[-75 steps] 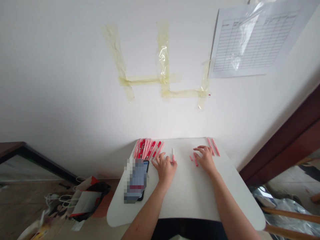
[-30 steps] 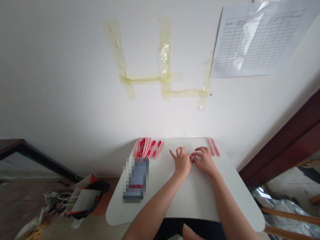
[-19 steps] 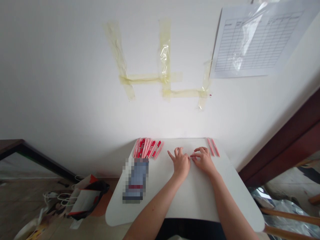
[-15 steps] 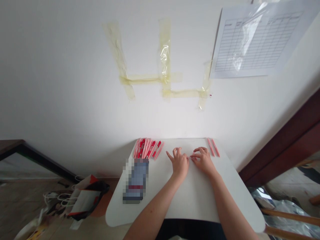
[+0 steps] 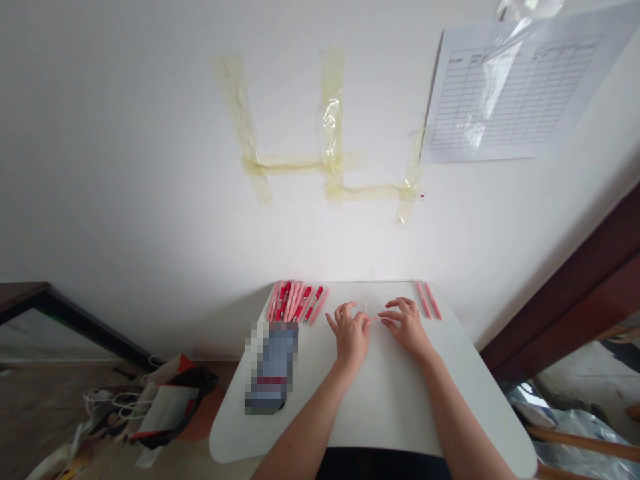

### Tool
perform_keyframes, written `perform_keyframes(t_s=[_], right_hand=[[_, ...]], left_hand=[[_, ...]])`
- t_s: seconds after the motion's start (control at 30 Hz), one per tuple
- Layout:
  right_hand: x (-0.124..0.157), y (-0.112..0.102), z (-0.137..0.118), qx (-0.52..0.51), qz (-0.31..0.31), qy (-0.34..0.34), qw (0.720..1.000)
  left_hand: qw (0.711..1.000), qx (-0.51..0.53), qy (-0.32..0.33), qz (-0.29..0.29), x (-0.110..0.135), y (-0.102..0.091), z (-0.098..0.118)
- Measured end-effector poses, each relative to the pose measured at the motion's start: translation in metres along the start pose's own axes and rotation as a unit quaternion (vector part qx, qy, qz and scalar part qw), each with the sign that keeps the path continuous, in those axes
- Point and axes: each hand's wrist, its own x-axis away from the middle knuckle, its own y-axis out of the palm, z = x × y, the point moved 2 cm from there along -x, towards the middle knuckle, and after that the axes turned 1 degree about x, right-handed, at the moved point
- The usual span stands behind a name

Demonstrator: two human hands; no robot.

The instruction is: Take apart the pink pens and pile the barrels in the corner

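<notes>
Left hand [image 5: 351,333]: thumb and forefinger apparently pinched on a slim pink part [image 5: 373,319], its end jutting toward the other hand.
Right hand [image 5: 409,327]: fingers bent, tips just beside that end; whether anything sits between them, cannot tell.
Pink part: low over the middle of the desk [image 5: 390,400], between the hands. Judged light, stiff, probably smooth plastic, apt to roll or slip; best held mid-length by fingertips, ends left free. Mostly concealed by fingers.
Pale rod [image 5: 365,307]: thin, just beyond the left fingertips; joined or separate, cannot tell. Judged light; easily knocked.
Two pink pens [image 5: 433,301]: side by side, beyond the right hand, near the wall.
Pen cluster [image 5: 295,303]: pink and red, packed closely, left rear; nearest pens limit leftward finger room.
Blurred dark slab [image 5: 273,373]: flat, left side, below the cluster, outside the hands' space.
</notes>
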Motion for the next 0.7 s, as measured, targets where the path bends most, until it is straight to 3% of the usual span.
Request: perform_keyframes(t_s=[0.7], right_hand=[[-0.0014,-0.0005,-0.0071,-0.024,0.001,-0.014,1.0]], left_hand=[[0.999,-0.022,0.021,0.013,0.0025,0.0037,-0.0035]])
